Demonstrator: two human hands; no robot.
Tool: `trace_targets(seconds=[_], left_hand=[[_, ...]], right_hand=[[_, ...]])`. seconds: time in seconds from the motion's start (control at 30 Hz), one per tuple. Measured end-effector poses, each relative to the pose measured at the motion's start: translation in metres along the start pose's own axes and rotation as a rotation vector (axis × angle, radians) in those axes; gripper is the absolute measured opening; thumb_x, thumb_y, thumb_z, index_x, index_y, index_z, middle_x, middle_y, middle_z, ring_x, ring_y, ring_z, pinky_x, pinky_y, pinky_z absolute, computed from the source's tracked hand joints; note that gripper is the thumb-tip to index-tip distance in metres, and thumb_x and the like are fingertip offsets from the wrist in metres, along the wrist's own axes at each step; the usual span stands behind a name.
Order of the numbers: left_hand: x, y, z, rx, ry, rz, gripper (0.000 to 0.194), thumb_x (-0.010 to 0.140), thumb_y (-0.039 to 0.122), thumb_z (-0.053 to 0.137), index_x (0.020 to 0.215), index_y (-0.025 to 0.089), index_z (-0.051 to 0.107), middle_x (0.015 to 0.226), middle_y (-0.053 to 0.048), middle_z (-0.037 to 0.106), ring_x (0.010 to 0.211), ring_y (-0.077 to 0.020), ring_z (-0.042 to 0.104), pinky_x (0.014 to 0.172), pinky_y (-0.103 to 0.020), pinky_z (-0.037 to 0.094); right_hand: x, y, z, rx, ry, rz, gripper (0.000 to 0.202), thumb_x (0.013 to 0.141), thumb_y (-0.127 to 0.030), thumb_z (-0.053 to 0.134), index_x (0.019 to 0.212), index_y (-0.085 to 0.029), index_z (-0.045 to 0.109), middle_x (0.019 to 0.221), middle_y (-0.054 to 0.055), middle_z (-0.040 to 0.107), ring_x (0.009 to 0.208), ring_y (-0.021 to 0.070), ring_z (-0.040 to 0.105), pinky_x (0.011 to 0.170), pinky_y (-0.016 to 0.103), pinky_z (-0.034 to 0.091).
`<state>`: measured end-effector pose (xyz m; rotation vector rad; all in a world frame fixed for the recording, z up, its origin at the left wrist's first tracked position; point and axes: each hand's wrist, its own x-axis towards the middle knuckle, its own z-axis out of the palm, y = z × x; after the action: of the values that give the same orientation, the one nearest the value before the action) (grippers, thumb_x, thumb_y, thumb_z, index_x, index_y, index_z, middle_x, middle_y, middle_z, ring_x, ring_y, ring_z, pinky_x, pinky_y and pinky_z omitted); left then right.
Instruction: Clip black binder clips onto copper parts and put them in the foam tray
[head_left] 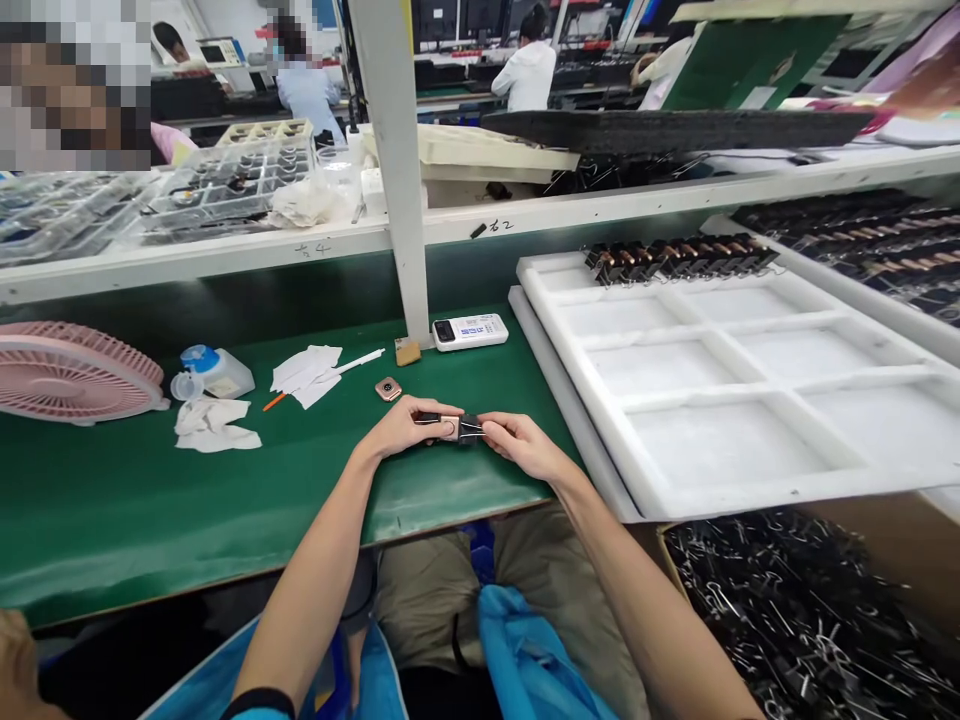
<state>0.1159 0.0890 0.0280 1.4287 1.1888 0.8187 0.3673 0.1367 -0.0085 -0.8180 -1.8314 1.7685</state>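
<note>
My left hand (405, 425) is closed on a small rose-gold watch case (450, 428), held just above the green bench mat near its front edge. A black binder clip (469, 431) sits against the case's right end. My right hand (523, 443) pinches this clip's wire handles between thumb and fingers. More black and wire parts show under my left fingers, partly hidden, probably another binder clip. Just beyond my left hand, a second rose-gold watch case (388, 389) lies flat on the mat.
At right is a white foam tray (652, 430), with a row of clipped watch cases (679, 258) along its far edge. Below it stands a box of loose binder clips (802, 610). At left lie a pink fan (75, 370), a bottle (221, 372) and tissues (307, 375). A white device (471, 332) rests near the post (394, 160).
</note>
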Motion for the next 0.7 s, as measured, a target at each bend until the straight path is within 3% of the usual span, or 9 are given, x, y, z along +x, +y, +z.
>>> trace_targets(seconds=[0.2,0.33,0.43,0.5,0.53,0.6,0.67,0.7], left_hand=[[0.001,-0.002,0.002,-0.012,0.003,-0.019,0.048,0.081,0.047,0.079,0.117,0.016,0.08,0.088,-0.009,0.073,0.067,-0.0163,0.06,0.06,-0.028,0.048],[0.003,-0.004,0.001,0.008,0.032,-0.033,0.049,0.079,0.047,0.08,0.116,0.015,0.08,0.086,-0.009,0.075,0.066,-0.017,0.061,0.06,-0.028,0.049],[-0.005,0.011,0.002,0.015,0.015,-0.055,0.048,0.081,0.048,0.078,0.116,0.015,0.079,0.087,-0.01,0.076,0.067,-0.0185,0.064,0.062,-0.029,0.051],[-0.021,0.029,0.007,0.0,0.024,-0.001,0.046,0.082,0.047,0.078,0.118,0.018,0.078,0.094,-0.01,0.077,0.08,-0.0226,0.069,0.073,-0.033,0.055],[-0.033,0.036,0.014,-0.012,0.078,0.063,0.044,0.082,0.046,0.078,0.118,0.021,0.078,0.097,-0.01,0.077,0.088,-0.0246,0.07,0.081,-0.036,0.056],[-0.062,0.044,0.033,-0.062,0.334,0.241,0.03,0.086,0.046,0.074,0.108,0.025,0.08,0.092,-0.01,0.076,0.094,-0.0268,0.069,0.09,-0.041,0.055],[-0.091,0.035,0.063,-0.194,0.646,0.434,0.025,0.091,0.049,0.065,0.086,0.03,0.081,0.079,-0.008,0.073,0.085,-0.0277,0.067,0.086,-0.045,0.056],[-0.105,0.025,0.081,-0.253,0.68,0.486,0.029,0.091,0.051,0.063,0.076,0.032,0.079,0.072,-0.007,0.07,0.079,-0.0281,0.066,0.08,-0.046,0.056]], right_hand=[[0.002,-0.001,0.0,-0.056,0.007,-0.045,0.053,0.097,-0.061,0.057,0.11,-0.013,0.073,0.07,0.0,0.05,0.06,0.0122,0.039,0.05,0.023,0.029],[0.005,-0.008,0.009,-0.038,0.053,0.012,0.053,0.092,-0.065,0.06,0.099,-0.015,0.073,0.068,0.001,0.055,0.054,0.012,0.043,0.046,0.023,0.033],[-0.01,-0.038,0.022,-0.067,0.084,0.046,0.043,0.089,-0.058,0.066,0.095,-0.016,0.074,0.07,0.003,0.063,0.056,0.0149,0.053,0.05,0.026,0.042],[-0.034,-0.069,0.028,-0.178,0.136,-0.002,0.032,0.092,-0.049,0.067,0.093,-0.018,0.075,0.072,0.004,0.066,0.061,0.0178,0.058,0.055,0.029,0.044],[-0.048,-0.086,0.027,-0.236,0.184,-0.039,0.029,0.093,-0.047,0.067,0.092,-0.02,0.076,0.074,0.005,0.068,0.064,0.0195,0.06,0.056,0.03,0.045],[-0.076,-0.116,0.015,-0.311,0.315,-0.102,0.027,0.092,-0.046,0.068,0.096,-0.022,0.078,0.079,0.007,0.071,0.069,0.023,0.063,0.059,0.033,0.047],[-0.089,-0.139,-0.014,-0.338,0.484,-0.113,0.033,0.089,-0.049,0.072,0.106,-0.022,0.078,0.08,0.007,0.072,0.069,0.0247,0.065,0.061,0.036,0.05],[-0.088,-0.146,-0.034,-0.356,0.574,-0.098,0.038,0.088,-0.051,0.072,0.109,-0.02,0.078,0.078,0.008,0.072,0.067,0.0245,0.065,0.061,0.036,0.051]])
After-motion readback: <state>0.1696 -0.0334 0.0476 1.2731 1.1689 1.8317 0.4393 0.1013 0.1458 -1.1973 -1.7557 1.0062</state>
